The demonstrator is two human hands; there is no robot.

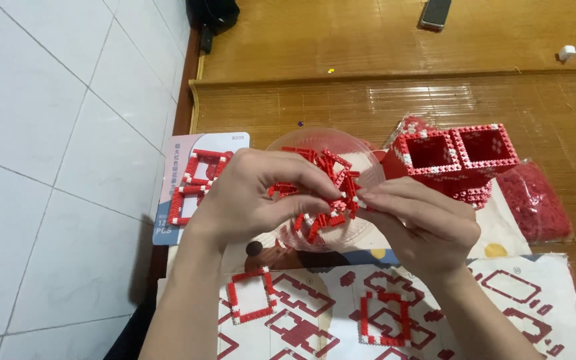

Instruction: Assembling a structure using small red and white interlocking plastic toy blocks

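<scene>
A red-and-white micro-brick frame (pixel 325 193) is pinched between left hand (pixel 251 197) and right hand (pixel 421 223), above a clear plastic bowl (pixel 368 167). Fingers closed narrow on it. Risk: thin frame is likely snapped by uneven pressure; loosened bricks would be scattered over the instruction sheet (pixel 555 293).

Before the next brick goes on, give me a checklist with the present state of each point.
1. Both hands on the piece: left hand and right hand hold the small red-and-white brick frame between fingertips. Ok.
2. Grip firmness: cannot tell.
3. Piece held over the clear plastic bowl, so dropped bricks would likely land in it. Ok.
4. Instruction sheet lies flat below the hands, partly covered by the forearms. Ok.
5. Finished two-cell red box stands apart from the hands, behind the right one. Ok.
6. Flat square frame rests on the sheet near the left forearm; it could get nudged. Not ok.
</scene>
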